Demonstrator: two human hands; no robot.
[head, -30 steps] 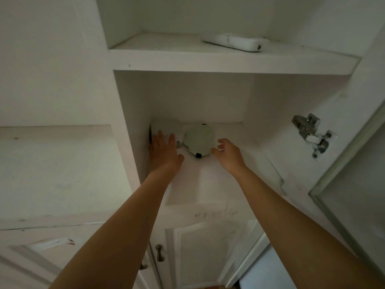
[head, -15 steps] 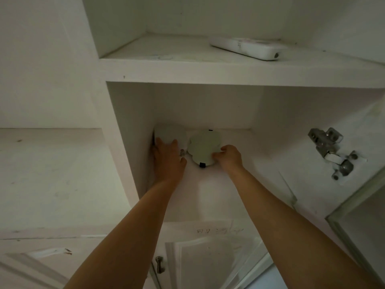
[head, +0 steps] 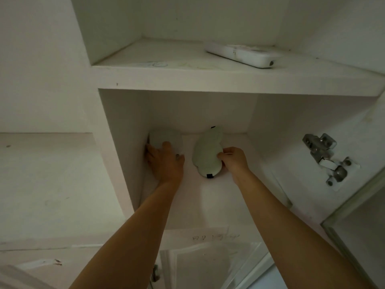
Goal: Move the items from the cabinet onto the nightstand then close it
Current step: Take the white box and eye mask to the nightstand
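Two pale items lie at the back of the open cabinet's lower shelf (head: 208, 205). A rounded greyish-white pouch (head: 164, 136) sits in the back left corner, and my left hand (head: 166, 163) grips its front, fingers curled round its left side. To its right is a pale green sleep mask (head: 206, 151) with a small black tab at its near end. My right hand (head: 235, 161) pinches the mask's right edge, and the mask is tilted up off the shelf. A white remote (head: 241, 55) lies on the upper shelf.
The cabinet door (head: 354, 226) stands open at the right, with a metal hinge (head: 325, 157) on the side wall. A white flat surface (head: 41, 184) extends left of the cabinet. Below the shelf is a lower door with a knob (head: 155, 272).
Both hands reached deeper into the shelf. My left hand closed round the pouch. My right hand took the mask's edge and tilted it up.
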